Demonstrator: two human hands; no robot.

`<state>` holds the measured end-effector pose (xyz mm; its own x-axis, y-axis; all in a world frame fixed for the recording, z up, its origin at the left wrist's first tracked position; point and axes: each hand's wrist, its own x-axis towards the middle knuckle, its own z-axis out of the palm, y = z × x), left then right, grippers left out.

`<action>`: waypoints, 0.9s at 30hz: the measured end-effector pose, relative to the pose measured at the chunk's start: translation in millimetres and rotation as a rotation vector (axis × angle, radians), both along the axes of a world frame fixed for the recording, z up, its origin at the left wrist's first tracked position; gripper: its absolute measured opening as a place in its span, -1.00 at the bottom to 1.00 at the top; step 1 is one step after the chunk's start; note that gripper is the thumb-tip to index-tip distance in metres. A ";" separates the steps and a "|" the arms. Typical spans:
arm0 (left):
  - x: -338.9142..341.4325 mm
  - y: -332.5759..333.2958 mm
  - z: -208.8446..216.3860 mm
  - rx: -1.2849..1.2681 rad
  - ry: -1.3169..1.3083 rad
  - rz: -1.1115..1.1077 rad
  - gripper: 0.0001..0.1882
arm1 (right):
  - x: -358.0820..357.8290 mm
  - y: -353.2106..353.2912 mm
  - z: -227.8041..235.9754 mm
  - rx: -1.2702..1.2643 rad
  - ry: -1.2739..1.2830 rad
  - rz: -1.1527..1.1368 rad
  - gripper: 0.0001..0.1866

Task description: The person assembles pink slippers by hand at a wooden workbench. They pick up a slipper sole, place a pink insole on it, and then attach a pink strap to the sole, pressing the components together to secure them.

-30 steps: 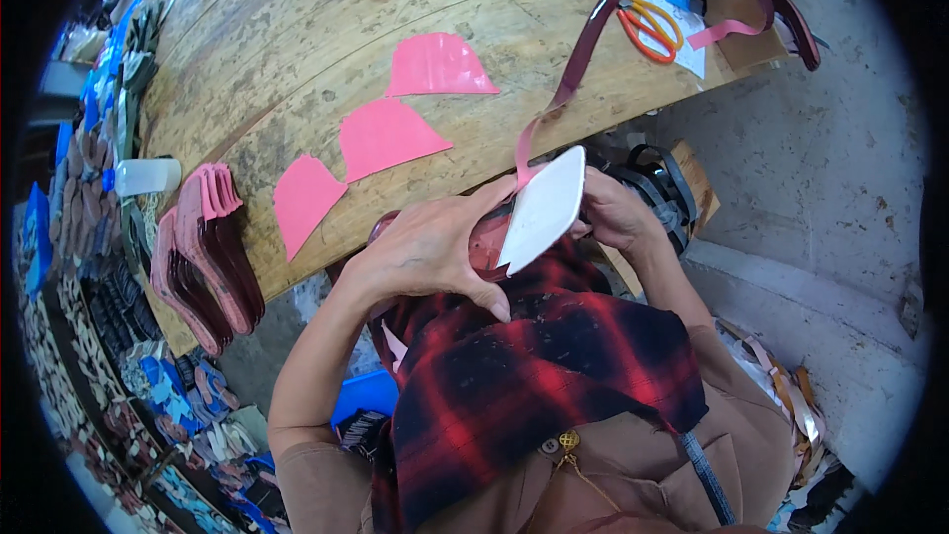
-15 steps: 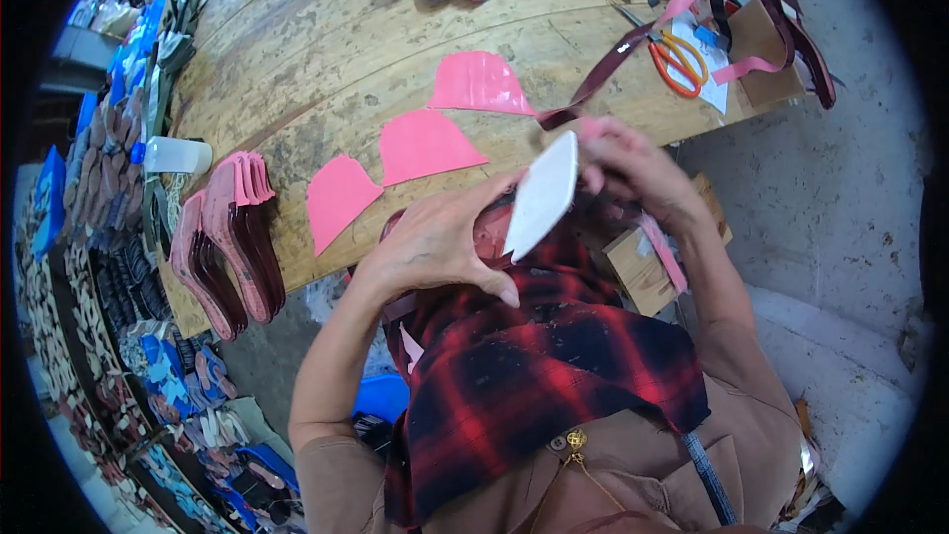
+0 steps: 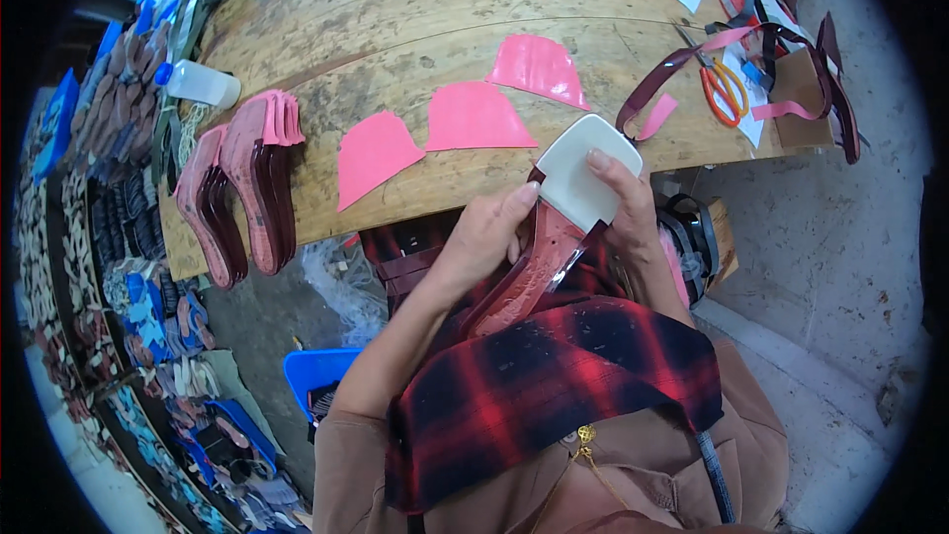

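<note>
A dark-red shoe sole (image 3: 534, 272) with a squarish white end (image 3: 583, 170) is held over my lap, the white end pointing away from me toward the table. My left hand (image 3: 489, 235) grips its left edge, thumb at the joint of the white and red parts. My right hand (image 3: 630, 213) clasps the right side, its thumb pressed flat on the white face and its fingers hidden underneath. Beyond the sole, pink curved cut pieces (image 3: 476, 117) lie in a slanting row. A dark-red strip (image 3: 657, 79) with a pink side runs along the table near my right hand.
Stacked soles with pink tabs (image 3: 259, 183) hang over the wooden table's (image 3: 326, 49) left front edge. A white bottle (image 3: 203, 85) lies behind them. Orange-handled scissors (image 3: 727, 94) and a cardboard box (image 3: 803, 89) are at right. A blue stool (image 3: 316, 376) stands below.
The sole has turned so its white face now shows upward. My right hand has come down onto the white end, and my left hand has shifted right along the edge. The view has moved left.
</note>
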<state>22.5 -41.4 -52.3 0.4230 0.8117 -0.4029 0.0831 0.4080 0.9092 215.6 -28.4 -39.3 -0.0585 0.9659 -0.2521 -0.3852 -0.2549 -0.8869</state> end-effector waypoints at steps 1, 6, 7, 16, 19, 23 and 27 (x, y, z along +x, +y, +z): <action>-2.4 -7.2 -4.5 0.170 0.107 -0.024 -0.54 | -1.5 -0.8 -1.9 -0.024 -0.041 0.050 -0.67; -41.5 -46.0 -9.9 0.429 0.363 -0.435 -0.65 | 3.2 -4.4 -27.6 -0.099 -0.170 0.234 -0.64; -53.9 -50.1 1.6 0.289 0.289 -0.412 -0.64 | 0.8 -0.7 -19.0 -0.101 -0.154 0.289 -0.63; -49.6 1.5 19.9 0.240 0.080 -0.027 -0.63 | -29.2 32.1 15.2 0.094 -0.053 0.476 -0.56; -52.4 -5.6 38.6 0.161 -0.088 -0.069 -0.60 | -22.2 30.4 13.9 0.086 -0.037 0.542 -0.51; -61.3 15.1 33.3 0.249 -0.148 -0.019 -0.62 | -36.8 30.1 21.7 0.071 -0.002 0.487 -0.47; -56.5 18.9 18.1 0.489 0.073 0.316 -0.61 | -55.8 38.2 24.5 0.252 0.047 0.336 -0.49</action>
<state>-34.0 -22.5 -34.2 0.1156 0.9928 0.0307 0.0955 -0.0418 0.9946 159.8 9.8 -14.8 -0.3864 0.9223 -0.0002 -0.3595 -0.1507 -0.9209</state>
